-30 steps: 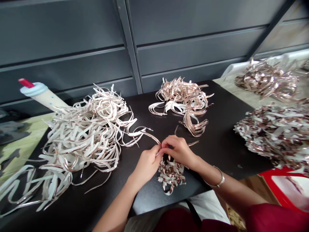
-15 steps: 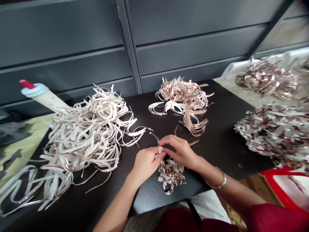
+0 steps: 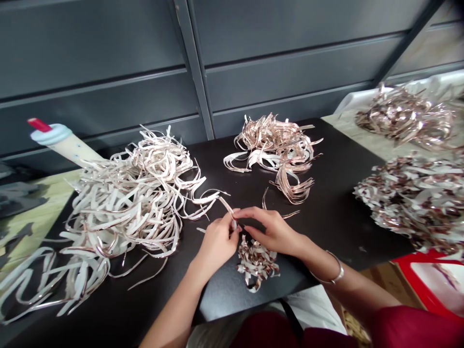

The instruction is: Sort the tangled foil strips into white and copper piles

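My left hand (image 3: 219, 240) is closed, thumb against fingers, on a narrow metallic strip (image 3: 227, 206) whose free end sticks up and away from me. My right hand (image 3: 271, 228) reaches in from the right, its index fingertip touching the strip beside my left fingers. Its thumb stays apart from the index finger, with a gap between them. Just below both hands, a small heap of short, crinkled rose-gold and white strips (image 3: 258, 263) lies on the black table (image 3: 333, 212). The lower end of the held strip is hidden by my left fingers.
A large tangle of long white strips (image 3: 134, 193) covers the left side. A rose-gold bundle (image 3: 275, 140) lies at the back. On the right are a shiny bundle (image 3: 406, 118) and a crinkled pile (image 3: 416, 203). A lidded cup (image 3: 74, 147) leans at the back left.
The strip in my left hand now shows a broader length pointing up and left. My left hand has turned slightly, and my right thumb has drawn back from the left fingers.
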Demonstrator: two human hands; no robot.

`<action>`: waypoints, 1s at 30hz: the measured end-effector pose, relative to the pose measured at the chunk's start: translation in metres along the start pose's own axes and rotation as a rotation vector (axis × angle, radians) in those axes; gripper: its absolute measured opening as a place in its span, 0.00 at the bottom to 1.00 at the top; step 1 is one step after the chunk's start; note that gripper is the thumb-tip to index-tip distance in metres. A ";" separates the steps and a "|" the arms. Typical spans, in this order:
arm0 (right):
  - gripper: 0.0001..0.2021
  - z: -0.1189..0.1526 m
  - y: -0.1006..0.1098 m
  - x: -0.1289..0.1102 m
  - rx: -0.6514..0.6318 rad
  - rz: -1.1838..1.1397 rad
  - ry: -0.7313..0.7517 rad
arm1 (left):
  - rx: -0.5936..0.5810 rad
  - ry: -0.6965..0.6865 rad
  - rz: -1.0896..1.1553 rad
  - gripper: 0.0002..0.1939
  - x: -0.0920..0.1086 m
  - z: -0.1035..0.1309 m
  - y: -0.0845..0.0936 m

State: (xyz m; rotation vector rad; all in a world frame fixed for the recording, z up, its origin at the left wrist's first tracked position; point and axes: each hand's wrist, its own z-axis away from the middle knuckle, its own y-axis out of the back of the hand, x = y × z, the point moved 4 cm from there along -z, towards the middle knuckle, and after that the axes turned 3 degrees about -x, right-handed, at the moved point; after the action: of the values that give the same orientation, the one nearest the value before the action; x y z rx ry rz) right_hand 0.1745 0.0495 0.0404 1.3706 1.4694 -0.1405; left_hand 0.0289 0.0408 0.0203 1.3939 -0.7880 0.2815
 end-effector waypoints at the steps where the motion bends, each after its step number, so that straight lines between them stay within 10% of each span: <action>1: 0.16 0.000 -0.003 -0.002 -0.006 0.019 0.024 | 0.010 0.046 0.086 0.19 -0.002 0.000 0.000; 6: 0.19 0.000 -0.007 -0.002 -0.054 0.043 0.039 | 0.023 0.151 0.491 0.20 -0.011 0.001 -0.004; 12: 0.23 0.006 0.009 0.013 -0.130 -0.292 -0.064 | -0.241 0.142 1.002 0.23 -0.005 0.002 -0.004; 19: 0.17 0.010 0.013 0.018 -0.175 -0.411 -0.099 | -0.043 0.101 0.589 0.15 -0.006 0.001 0.005; 30: 0.29 0.001 0.016 0.010 0.193 -0.318 -0.045 | 0.087 -0.041 0.109 0.13 0.008 0.008 0.000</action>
State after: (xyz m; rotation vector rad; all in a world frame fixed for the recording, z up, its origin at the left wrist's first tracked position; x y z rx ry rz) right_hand 0.1894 0.0606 0.0412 1.2659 1.6611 -0.5245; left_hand 0.0324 0.0305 0.0252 1.4443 -0.8962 0.3764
